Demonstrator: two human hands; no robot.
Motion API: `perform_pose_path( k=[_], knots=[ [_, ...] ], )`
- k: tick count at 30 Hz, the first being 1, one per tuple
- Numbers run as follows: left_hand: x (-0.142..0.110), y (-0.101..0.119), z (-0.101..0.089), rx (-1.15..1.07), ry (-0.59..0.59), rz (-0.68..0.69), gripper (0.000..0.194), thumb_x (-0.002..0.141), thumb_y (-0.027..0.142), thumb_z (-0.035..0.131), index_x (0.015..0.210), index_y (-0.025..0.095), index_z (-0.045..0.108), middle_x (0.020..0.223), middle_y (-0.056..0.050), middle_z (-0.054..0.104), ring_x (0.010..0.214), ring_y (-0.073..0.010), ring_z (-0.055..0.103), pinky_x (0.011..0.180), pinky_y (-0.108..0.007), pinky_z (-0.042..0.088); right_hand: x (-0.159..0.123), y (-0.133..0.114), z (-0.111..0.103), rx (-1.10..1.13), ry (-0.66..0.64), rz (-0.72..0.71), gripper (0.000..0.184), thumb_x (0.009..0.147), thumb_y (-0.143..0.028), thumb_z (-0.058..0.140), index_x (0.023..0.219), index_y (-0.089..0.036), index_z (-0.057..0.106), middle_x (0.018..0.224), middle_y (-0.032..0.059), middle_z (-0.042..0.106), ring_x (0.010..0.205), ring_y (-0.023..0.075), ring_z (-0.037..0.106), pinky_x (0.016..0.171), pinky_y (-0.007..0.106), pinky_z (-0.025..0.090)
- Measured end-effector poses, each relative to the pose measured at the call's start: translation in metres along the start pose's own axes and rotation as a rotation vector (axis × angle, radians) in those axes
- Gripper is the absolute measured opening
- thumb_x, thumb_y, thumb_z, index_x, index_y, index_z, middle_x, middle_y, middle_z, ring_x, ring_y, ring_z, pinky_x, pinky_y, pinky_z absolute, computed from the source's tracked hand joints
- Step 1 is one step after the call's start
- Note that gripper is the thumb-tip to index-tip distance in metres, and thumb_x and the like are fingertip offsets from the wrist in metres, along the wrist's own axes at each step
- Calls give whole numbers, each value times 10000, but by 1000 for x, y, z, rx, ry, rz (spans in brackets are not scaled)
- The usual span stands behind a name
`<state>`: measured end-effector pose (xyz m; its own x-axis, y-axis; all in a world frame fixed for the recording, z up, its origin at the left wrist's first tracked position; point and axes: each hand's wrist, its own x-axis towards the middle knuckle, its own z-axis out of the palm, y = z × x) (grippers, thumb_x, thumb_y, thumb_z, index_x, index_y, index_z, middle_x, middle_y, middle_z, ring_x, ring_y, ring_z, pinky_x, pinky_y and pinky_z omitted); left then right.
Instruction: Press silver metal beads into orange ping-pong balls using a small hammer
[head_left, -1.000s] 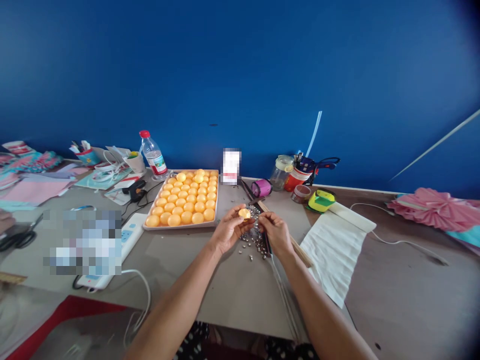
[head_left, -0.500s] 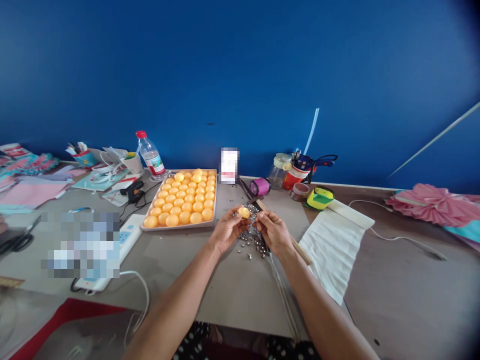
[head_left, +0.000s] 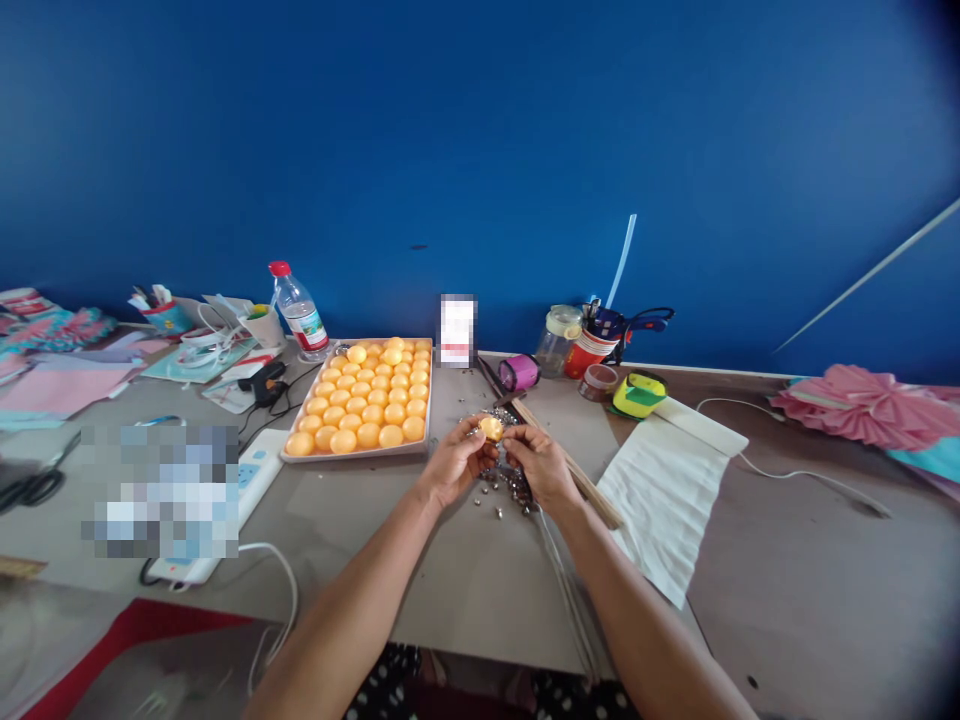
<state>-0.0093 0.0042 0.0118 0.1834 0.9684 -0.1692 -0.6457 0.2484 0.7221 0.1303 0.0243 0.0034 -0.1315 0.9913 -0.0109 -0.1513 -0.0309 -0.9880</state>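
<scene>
In the head view my left hand (head_left: 457, 458) is closed round an orange table tennis ball (head_left: 491, 428), held between thumb and fingers. The ball looks open or dented on its upper side; the exact shape is too small to tell. My right hand (head_left: 543, 464) is pinched at the ball's right side, its fingertips against or just beside it. Whatever sits in that pinch is hidden. Below both hands lies a scatter of small shiny metal pieces, like little bells (head_left: 517, 485).
A shallow tray (head_left: 360, 456) full of orange balls stands to the left, a water bottle (head_left: 304, 318) behind it. A power strip (head_left: 259, 465) lies nearer left. Thin sticks (head_left: 592, 490), a purple spool (head_left: 519, 373), jars and white cloth (head_left: 664, 500) are on the right.
My right hand has moved left, bringing its pinched fingers up to the ball. The ball in my left hand has shifted slightly right. Part of another hand at the far left edge has gone from view.
</scene>
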Motion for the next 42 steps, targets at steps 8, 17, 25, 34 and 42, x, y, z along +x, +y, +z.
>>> perform_pose_path(
  k=[8, 17, 25, 34, 42],
  knots=[
    [-1, -2, 2, -19, 1, 11, 391, 677, 240, 743, 1021, 157, 575, 757, -15, 618, 599, -99, 581, 564, -215, 450, 0, -1, -2, 16, -1, 7, 213, 601, -325, 704, 721, -163, 636, 555, -52, 527, 481, 72, 397, 487, 217, 312],
    [-4, -5, 6, -35, -3, 40, 384, 684, 273, 740, 1012, 155, 580, 780, -14, 618, 615, -102, 584, 578, -226, 457, 1, 1, -3, -29, -6, -45, 207, 606, -343, 692, 719, -178, 637, 649, -26, 588, 559, 92, 457, 559, 227, 366],
    [-3, -12, 9, -13, 7, 103, 428, 662, 322, 752, 1014, 168, 563, 771, 0, 615, 615, -106, 580, 615, -247, 458, -1, 1, 0, -61, 33, -61, 206, 643, -341, 666, 742, -180, 586, 640, -30, 558, 569, 107, 475, 559, 235, 388],
    [-2, -21, 10, -25, 47, 86, 406, 674, 312, 738, 1008, 174, 556, 748, 4, 614, 582, -104, 583, 637, -271, 476, 4, 10, -1, -108, 67, -106, 238, 653, -382, 670, 709, -182, 554, 621, -29, 530, 562, 110, 466, 549, 234, 393],
    [2, -7, 0, -154, 21, 23, 262, 764, 321, 649, 933, 140, 562, 881, -81, 662, 626, -118, 598, 620, -264, 487, 13, 11, -28, -689, 110, -251, 210, 765, -288, 529, 897, -180, 650, 858, 54, 650, 796, 191, 585, 733, 303, 424]
  ],
)
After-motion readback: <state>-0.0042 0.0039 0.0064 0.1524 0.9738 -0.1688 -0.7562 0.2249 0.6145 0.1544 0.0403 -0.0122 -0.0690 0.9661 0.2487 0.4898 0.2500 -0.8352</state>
